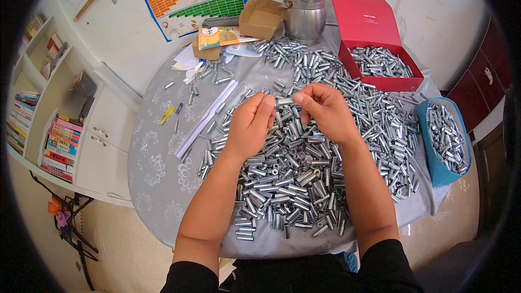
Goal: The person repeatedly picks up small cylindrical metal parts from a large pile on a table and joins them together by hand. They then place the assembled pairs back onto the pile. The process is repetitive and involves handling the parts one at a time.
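Above the heap of loose metal parts, my two hands nearly meet. A short shiny metal sleeve [284,101] lies level between them, with my right hand [328,113] pinching its right end between thumb and bent fingers. The fingers of my left hand [251,123] are pressed together at the sleeve's left end; anything inside that pinch is hidden. Below the hands, plain metal sleeves [282,190] are piled at the near side of the table. Beyond and to the right spread many metal bolts [380,125].
A red box [382,83] of bolts stands open at back right, and a teal bin [434,152] of metal parts at the right edge. At the back are a steel canister [305,16] and a cardboard box [261,17]. A white strip [206,119] lies left on the grey tablecloth [157,157].
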A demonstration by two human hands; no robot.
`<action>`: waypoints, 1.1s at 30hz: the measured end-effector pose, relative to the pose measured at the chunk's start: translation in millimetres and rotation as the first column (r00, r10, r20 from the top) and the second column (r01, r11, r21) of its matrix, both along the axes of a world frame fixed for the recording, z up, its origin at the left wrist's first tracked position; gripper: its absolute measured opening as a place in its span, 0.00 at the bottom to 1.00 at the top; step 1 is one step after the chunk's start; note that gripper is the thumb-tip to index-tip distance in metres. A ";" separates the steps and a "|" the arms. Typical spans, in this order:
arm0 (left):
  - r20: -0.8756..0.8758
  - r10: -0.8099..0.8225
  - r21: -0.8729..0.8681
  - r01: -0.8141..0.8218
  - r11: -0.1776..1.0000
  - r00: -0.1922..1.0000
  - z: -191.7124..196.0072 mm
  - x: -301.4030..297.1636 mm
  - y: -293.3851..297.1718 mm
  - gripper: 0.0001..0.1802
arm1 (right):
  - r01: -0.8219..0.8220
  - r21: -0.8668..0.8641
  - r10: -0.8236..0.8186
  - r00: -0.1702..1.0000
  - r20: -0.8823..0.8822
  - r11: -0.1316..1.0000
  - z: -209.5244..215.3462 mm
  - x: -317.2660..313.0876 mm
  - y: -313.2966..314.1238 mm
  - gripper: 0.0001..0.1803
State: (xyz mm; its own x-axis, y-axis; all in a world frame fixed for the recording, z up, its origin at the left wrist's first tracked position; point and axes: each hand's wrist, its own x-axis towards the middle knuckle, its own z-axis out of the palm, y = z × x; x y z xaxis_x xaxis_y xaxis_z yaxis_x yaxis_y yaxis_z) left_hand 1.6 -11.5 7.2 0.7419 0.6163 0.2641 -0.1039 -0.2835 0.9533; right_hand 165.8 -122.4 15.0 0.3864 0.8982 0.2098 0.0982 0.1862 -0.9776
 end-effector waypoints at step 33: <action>-0.049 0.079 0.066 -0.075 0.995 0.996 -1.3 0.5 -2.5 0.20 | 0.053 -0.014 -0.053 0.999 0.012 0.999 -2.1 -3.1 1.6 0.15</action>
State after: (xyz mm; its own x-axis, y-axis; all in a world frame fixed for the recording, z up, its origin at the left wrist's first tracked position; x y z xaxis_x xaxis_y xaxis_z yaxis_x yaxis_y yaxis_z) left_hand 2.1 -14.1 5.8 0.7065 0.6552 0.2676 -0.0303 -0.3498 0.9363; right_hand 162.7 -120.8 12.8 0.4308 0.8795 0.2021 0.1193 0.1665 -0.9788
